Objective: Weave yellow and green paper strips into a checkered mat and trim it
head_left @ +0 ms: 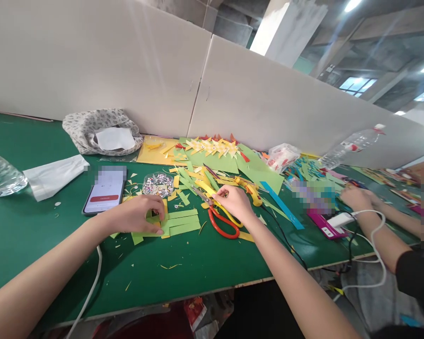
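Note:
My left hand (pixel 139 214) is at a small weave of green and yellow paper strips (pixel 182 223) that lies on the table. Its fingers are curled over the weave's left end, with the thumb low against the paper. Between finger and thumb of my right hand (pixel 235 201) is a yellow paper strip (pixel 207 187), slanting up to the left. Right below that hand lie scissors with red handles (pixel 223 228), blades pointing away. A yellow handle loop (pixel 233 217) shows beside them, partly under my hand.
A phone (pixel 106 193) lies left of a clear case of small beads (pixel 158 184). Behind are paper scraps, a finished-looking yellow woven piece (pixel 214 147) and a yellow glue gun (pixel 250 190). Rightward, another person's hands (pixel 356 197) work near a magenta power strip (pixel 325 225) with cables.

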Demonstrator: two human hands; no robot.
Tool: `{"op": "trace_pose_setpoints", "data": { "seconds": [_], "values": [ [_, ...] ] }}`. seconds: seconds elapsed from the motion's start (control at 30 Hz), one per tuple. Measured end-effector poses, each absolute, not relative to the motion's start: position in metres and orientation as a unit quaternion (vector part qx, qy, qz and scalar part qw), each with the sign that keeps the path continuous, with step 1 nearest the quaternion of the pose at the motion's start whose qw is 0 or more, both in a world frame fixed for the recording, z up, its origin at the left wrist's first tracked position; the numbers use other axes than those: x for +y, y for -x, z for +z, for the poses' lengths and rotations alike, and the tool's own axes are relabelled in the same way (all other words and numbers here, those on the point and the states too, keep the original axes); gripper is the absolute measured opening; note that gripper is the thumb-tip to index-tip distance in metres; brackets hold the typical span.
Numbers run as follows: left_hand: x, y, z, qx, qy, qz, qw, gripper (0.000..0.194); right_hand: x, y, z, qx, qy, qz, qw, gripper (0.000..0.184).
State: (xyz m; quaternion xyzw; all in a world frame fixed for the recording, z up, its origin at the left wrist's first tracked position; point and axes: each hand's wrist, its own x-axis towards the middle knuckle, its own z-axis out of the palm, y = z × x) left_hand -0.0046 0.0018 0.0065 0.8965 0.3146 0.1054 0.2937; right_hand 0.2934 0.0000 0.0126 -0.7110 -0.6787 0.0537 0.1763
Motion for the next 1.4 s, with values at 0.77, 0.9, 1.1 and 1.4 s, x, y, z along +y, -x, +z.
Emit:
{"op": "trace_pose_setpoints", "data": {
  "seconds": [0.77,0.9,1.1,1.4],
  "values": [
    [0.001,0.005,0.008,0.312,-0.895,0.106,0.300,0.024,-0.064,-0.200,0.019,-0.589,0.583,0.509,0.234,0.056],
    [-0.001,0.005,0.010,0.311,-0.900,0.114,0.284,0.023,-0.070,-0.205,0.025,-0.745,0.564,0.301,0.191,0.041],
    [-0.005,0.003,0.018,0.319,-0.891,0.134,0.293,0.037,-0.067,-0.211,0.027,-0.828,0.505,0.098,0.222,0.017],
    [-0.007,0.002,0.020,0.326,-0.886,0.137,0.301,0.041,-0.077,-0.196,0.010,-0.886,0.412,0.100,0.188,0.022]
  ]
}}
